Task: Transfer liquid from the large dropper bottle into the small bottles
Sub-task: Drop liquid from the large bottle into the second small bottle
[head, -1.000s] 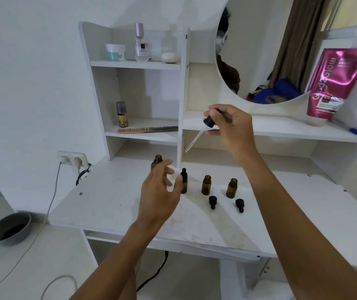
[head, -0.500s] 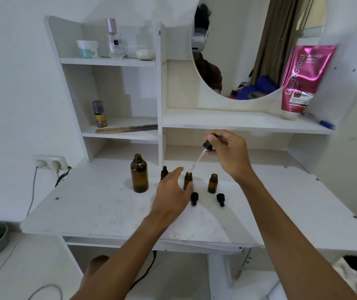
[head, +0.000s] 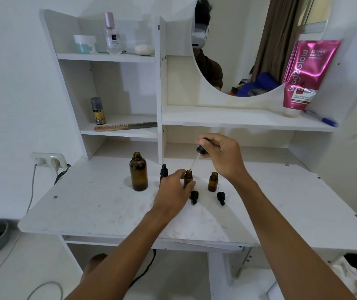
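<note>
The large amber bottle stands uncapped on the white desk. My right hand pinches the black bulb of its dropper, whose glass tip points down at the mouth of the middle small amber bottle. My left hand grips that small bottle by its sides. Another small open bottle stands to the right. A capped small bottle stands behind my left hand. Two black dropper caps lie in front of the small bottles.
A shelf unit rises behind the desk, with a comb and a small can on its lower shelf. A pink tube leans at the right under a mirror. A wall socket sits at the left.
My right hand has brought the dropper down from above to the middle small bottle's mouth. My left hand has closed around that bottle. The view has shifted.
</note>
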